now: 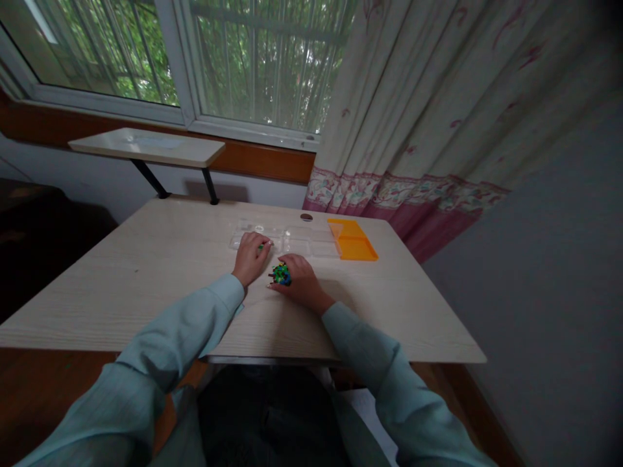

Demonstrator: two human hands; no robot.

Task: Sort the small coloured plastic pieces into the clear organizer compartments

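Observation:
My right hand [302, 283] is wrapped round a small knobbly toy [281, 274] of green and blue, with dark prongs on its left side. It looks put together from tiny pieces, but they are too small to make out singly. To the left, my left hand [251, 257] is closed with a small green piece [261, 246] showing at its fingertips. That hand is at the front edge of a clear plastic tray [296, 242] with compartments, and hides part of it. Both hands are over the pale wooden desk [160, 279].
An orange plastic tray [359, 250] lies at the right end of the clear tray. Behind them is a round dark hole [306, 217] in the desk. A raised shelf [180, 151] on black legs stands at the back left. A patterned curtain [384, 130] hangs behind the desk.

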